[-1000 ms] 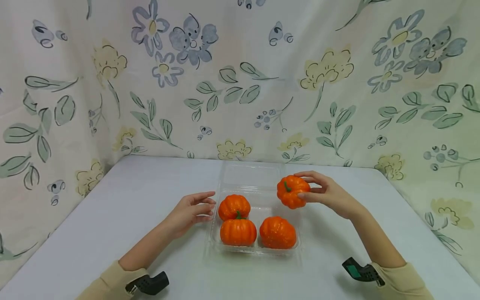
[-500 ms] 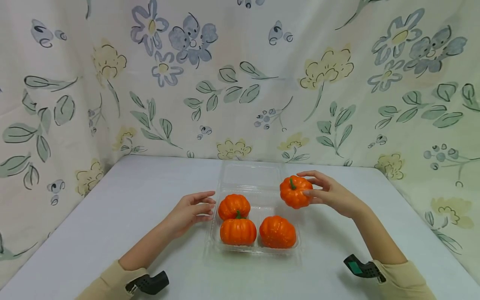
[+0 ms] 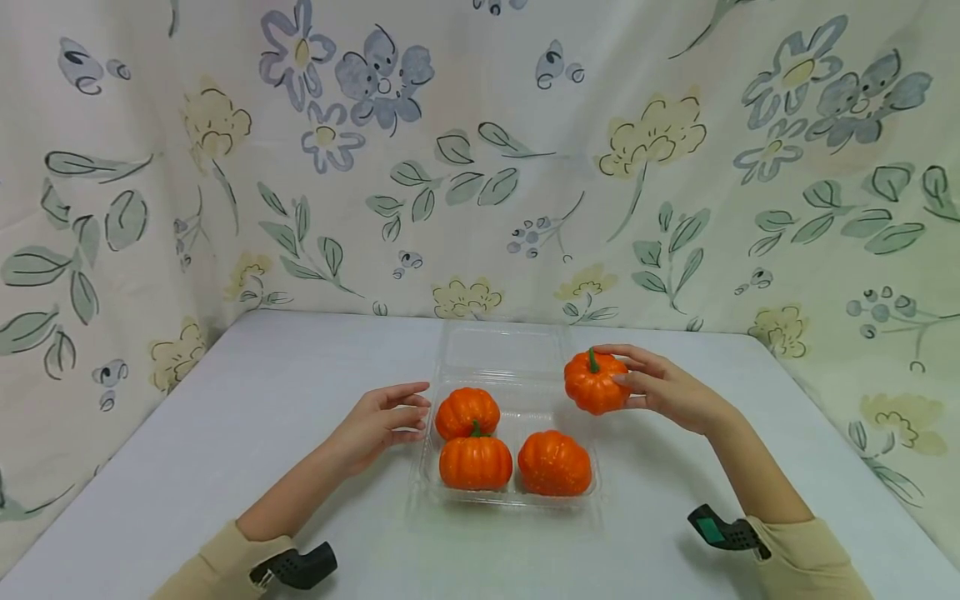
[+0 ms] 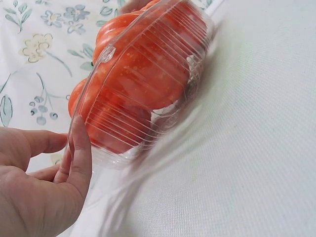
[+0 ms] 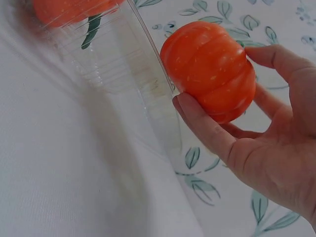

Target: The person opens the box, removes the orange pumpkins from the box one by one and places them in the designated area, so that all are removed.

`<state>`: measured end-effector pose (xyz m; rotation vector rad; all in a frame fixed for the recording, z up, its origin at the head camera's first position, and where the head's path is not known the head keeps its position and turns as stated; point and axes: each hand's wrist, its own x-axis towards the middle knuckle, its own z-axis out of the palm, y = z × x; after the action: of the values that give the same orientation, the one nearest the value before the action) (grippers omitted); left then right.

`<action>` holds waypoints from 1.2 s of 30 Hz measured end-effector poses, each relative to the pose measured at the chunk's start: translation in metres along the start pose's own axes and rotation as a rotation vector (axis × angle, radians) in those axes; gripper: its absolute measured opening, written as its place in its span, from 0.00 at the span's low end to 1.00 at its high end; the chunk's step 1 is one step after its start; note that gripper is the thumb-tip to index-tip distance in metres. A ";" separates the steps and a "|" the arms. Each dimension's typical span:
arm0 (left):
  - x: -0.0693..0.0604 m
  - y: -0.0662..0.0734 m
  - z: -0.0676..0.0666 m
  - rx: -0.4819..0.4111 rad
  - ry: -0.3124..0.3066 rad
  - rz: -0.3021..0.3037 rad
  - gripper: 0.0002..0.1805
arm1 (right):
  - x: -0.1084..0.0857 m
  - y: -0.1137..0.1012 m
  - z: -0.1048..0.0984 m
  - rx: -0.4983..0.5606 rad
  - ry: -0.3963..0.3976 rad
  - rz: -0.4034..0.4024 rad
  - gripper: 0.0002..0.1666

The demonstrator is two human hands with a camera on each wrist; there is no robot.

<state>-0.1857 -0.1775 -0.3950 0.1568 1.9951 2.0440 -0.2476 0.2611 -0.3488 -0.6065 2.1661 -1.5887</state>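
Pumpkins, orange, four. One held by the right hand (image 3: 671, 390): thumb and fingers pinch the held pumpkin (image 3: 592, 385) from the right; location, raised at the far right corner of the box (image 3: 528, 423); green stem up. Three inside the box: far left pumpkin (image 3: 467, 410); near left pumpkin (image 3: 472, 468), just in front of it; near right pumpkin (image 3: 555, 463), beside the latter.

Box, one, clear plastic; lid (image 3: 504, 350) laid open on the far side.

Left hand (image 3: 378, 425): fingers spread, tips at the box's left rim.

Sleeves (image 3: 221, 562), beige, two, each with a black device (image 3: 296, 568) near the cuff.

Desk (image 3: 300, 367), white, beneath the box.

Curtain (image 3: 480, 192), pale, printed with flowers and leaves, behind the desk.
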 end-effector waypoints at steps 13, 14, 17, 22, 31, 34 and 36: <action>0.002 -0.002 -0.001 -0.003 -0.002 0.000 0.32 | 0.001 -0.001 0.005 -0.150 0.075 -0.005 0.38; 0.002 -0.002 -0.001 -0.005 -0.003 0.001 0.32 | 0.001 -0.001 0.005 -0.155 0.079 -0.008 0.38; 0.002 -0.004 -0.002 -0.016 0.000 0.003 0.32 | 0.001 -0.001 0.005 -0.162 0.085 -0.009 0.39; 0.004 -0.010 -0.003 -0.074 -0.004 0.014 0.32 | 0.001 -0.001 0.006 -0.201 0.098 -0.001 0.41; 0.008 -0.025 -0.007 -0.236 -0.025 0.024 0.32 | 0.003 -0.002 0.012 -0.268 0.146 0.023 0.45; 0.009 -0.029 -0.008 -0.267 -0.035 0.036 0.31 | 0.003 -0.001 0.012 -0.278 0.159 0.019 0.44; 0.010 -0.032 -0.008 -0.282 -0.049 0.047 0.30 | 0.003 -0.001 0.012 -0.276 0.162 0.015 0.43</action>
<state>-0.1934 -0.1827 -0.4282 0.1944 1.6680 2.3003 -0.2433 0.2501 -0.3513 -0.5557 2.5287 -1.3839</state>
